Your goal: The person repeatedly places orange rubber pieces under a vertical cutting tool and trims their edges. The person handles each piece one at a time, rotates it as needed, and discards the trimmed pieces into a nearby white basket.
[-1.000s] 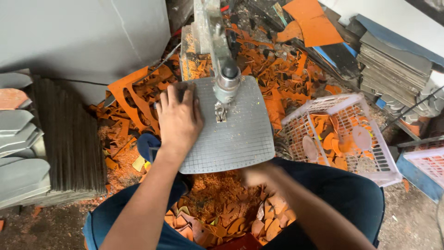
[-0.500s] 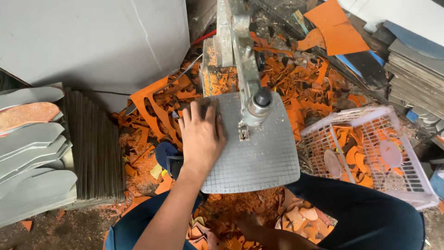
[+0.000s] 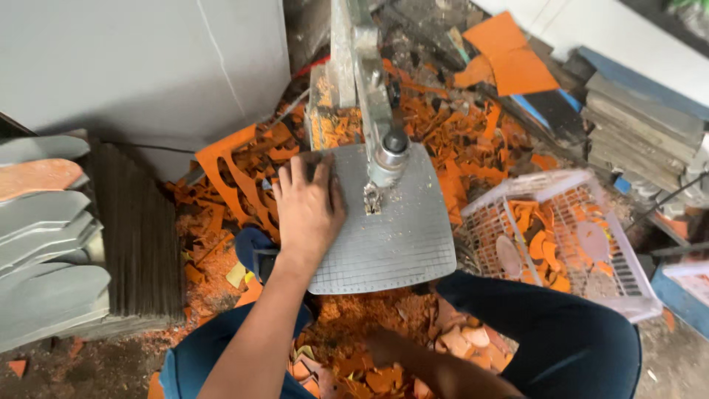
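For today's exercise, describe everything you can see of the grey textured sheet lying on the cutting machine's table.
The grey sheet lies flat on the machine table, roughly square with rounded near corners. Its surface bears a fine grid pattern and looks like rubber or foam. The left hand presses palm-down on its left part, fingers spread. The machine's metal head stands over its middle, far edge under the arm. Orange offcuts lie around it; its near edge overhangs the person's lap.
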